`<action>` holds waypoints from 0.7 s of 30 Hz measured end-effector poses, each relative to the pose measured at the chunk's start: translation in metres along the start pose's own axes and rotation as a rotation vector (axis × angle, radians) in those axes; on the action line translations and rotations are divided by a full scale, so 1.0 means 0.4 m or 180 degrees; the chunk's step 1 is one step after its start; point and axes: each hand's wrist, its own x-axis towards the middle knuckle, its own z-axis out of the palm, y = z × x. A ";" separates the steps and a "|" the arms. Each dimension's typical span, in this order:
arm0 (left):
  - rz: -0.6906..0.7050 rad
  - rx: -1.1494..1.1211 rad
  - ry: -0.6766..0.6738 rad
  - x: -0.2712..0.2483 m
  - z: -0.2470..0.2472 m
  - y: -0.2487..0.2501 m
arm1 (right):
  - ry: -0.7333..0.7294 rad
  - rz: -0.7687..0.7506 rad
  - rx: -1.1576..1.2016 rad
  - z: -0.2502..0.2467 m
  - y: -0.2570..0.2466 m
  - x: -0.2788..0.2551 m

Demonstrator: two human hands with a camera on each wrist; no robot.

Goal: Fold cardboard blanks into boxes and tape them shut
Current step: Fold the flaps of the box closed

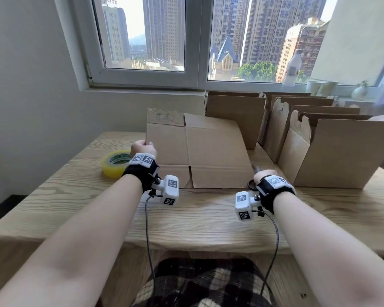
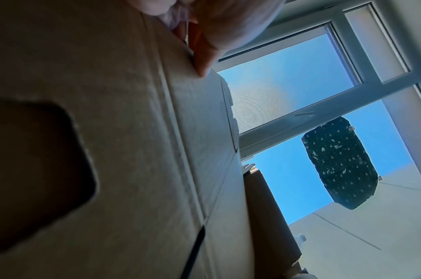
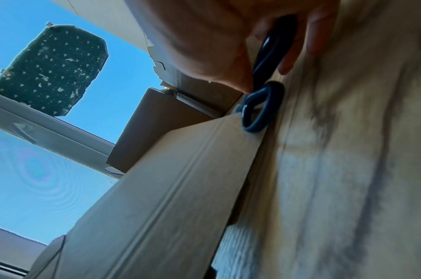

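Observation:
A flat cardboard blank (image 1: 208, 151) lies on the wooden table (image 1: 186, 216), its far end tilted up against the boxes behind. My left hand (image 1: 143, 148) pinches the blank's left edge; in the left wrist view the thumb (image 2: 204, 56) presses on that edge of the blank (image 2: 133, 132). My right hand (image 1: 262, 175) sits at the blank's near right corner, fingers curled round the dark handles of scissors (image 1: 251, 184). The right wrist view shows the fingers (image 3: 290, 56) on the upper loop of the scissors (image 3: 266, 102), which lie on the table beside the blank (image 3: 168, 188).
A yellow tape roll (image 1: 114, 163) lies on the table left of my left wrist. Several folded open boxes (image 1: 341, 151) stand at the right and back right (image 1: 235, 114). A bottle (image 1: 293, 67) and cups (image 1: 321, 87) stand on the windowsill.

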 end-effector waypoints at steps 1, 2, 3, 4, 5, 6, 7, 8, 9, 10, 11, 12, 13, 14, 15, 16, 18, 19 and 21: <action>0.0024 -0.0087 0.0056 0.002 -0.001 -0.002 | -0.0167 -0.0167 -0.0176 0.022 0.021 0.050; 0.0044 -0.0109 0.0070 0.002 -0.003 -0.005 | -0.0278 -0.0212 -0.0132 0.060 0.031 0.128; 0.0038 -0.0113 0.0103 0.003 -0.004 -0.007 | -0.0327 -0.0125 0.0033 0.095 0.041 0.191; 0.0030 -0.0098 0.0138 0.001 -0.008 -0.009 | -0.0374 -0.0061 0.0274 0.107 0.037 0.194; 0.0014 -0.0094 0.0193 0.003 -0.011 -0.015 | -0.0152 0.0159 0.0459 0.116 0.027 0.182; -0.0014 -0.0108 0.0218 0.007 -0.016 -0.023 | 0.0111 0.0351 0.0441 0.093 0.004 0.103; -0.0025 -0.0094 0.0275 0.012 -0.022 -0.031 | 0.0264 0.0491 0.0369 0.069 -0.015 0.038; -0.0024 -0.0062 0.0348 0.013 -0.031 -0.036 | 0.0320 0.0514 0.0395 0.054 -0.026 -0.002; -0.0011 -0.0037 0.0429 0.015 -0.040 -0.040 | 0.0358 0.0502 0.0454 0.048 -0.039 -0.019; -0.0026 -0.0033 0.0484 0.018 -0.050 -0.043 | 0.0336 0.0490 0.0425 0.047 -0.043 -0.028; -0.0043 -0.0043 0.0525 0.020 -0.059 -0.048 | 0.0337 0.0418 0.0451 0.044 -0.046 -0.041; -0.0083 -0.0045 0.0540 0.022 -0.067 -0.053 | 0.0401 0.0264 0.0496 0.049 -0.052 -0.046; -0.0112 -0.0051 0.0568 0.025 -0.074 -0.058 | 0.0458 0.0047 0.0538 0.052 -0.064 -0.055; -0.0133 -0.0072 0.0599 0.028 -0.080 -0.062 | 0.0494 -0.0194 0.0578 0.053 -0.079 -0.066; -0.0142 -0.0117 0.0635 0.031 -0.085 -0.064 | 0.0551 -0.0431 0.0601 0.055 -0.098 -0.078; -0.0169 -0.0153 0.0672 0.031 -0.089 -0.065 | 0.0571 -0.0580 0.0614 0.056 -0.118 -0.091; -0.0220 -0.0200 0.0746 0.029 -0.099 -0.063 | 0.0442 -0.0678 0.0727 0.065 -0.158 -0.104; -0.0245 -0.0232 0.0772 0.027 -0.106 -0.060 | 0.0334 -0.0656 0.0833 0.071 -0.174 -0.107; -0.0299 -0.0325 0.0802 0.026 -0.121 -0.054 | 0.0236 -0.0567 0.1082 0.086 -0.194 -0.113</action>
